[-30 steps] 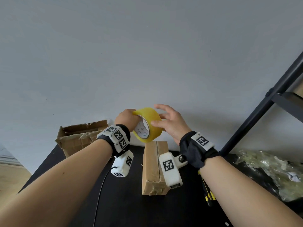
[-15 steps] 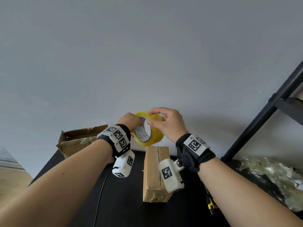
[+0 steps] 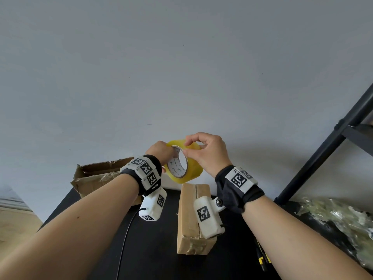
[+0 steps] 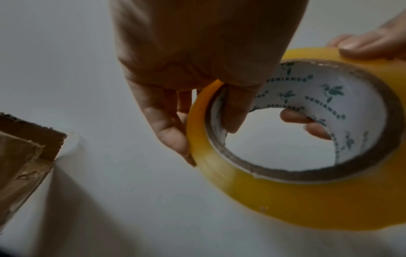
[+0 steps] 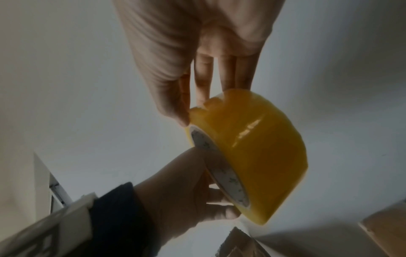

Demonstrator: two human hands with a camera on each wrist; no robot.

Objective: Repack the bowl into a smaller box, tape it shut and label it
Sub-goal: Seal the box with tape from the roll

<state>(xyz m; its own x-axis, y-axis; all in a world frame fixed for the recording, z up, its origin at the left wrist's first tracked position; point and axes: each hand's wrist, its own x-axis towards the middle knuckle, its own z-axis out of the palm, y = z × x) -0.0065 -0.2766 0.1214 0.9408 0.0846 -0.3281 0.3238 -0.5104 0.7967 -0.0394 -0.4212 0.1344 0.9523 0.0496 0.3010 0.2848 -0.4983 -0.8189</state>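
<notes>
A yellow roll of packing tape [image 3: 191, 170] is held up in front of the wall, above the small brown box [image 3: 191, 215], which stands closed on the black table [image 3: 157, 255]. My left hand [image 3: 161, 151] grips the roll's left rim, thumb inside the white printed core [image 4: 329, 97] and fingers on the outside [image 4: 173, 139]. My right hand [image 3: 205, 152] lies over the top of the roll, thumb and fingertips pinching at the tape's outer surface [image 5: 197, 111] near its upper edge. The bowl is not in view.
A larger open, torn cardboard box [image 3: 96, 178] sits at the table's back left against the wall. Crumpled clear plastic wrap [image 3: 339, 223] lies at the right. A black shelf frame [image 3: 323, 152] rises at right. A yellow-black tool [image 3: 262, 259] lies by my right forearm; a black cable [image 3: 123, 245] runs over the table.
The right hand's fingers, spread over the roll a second ago, have curled down onto its top edge. The roll has turned so its core faces me more.
</notes>
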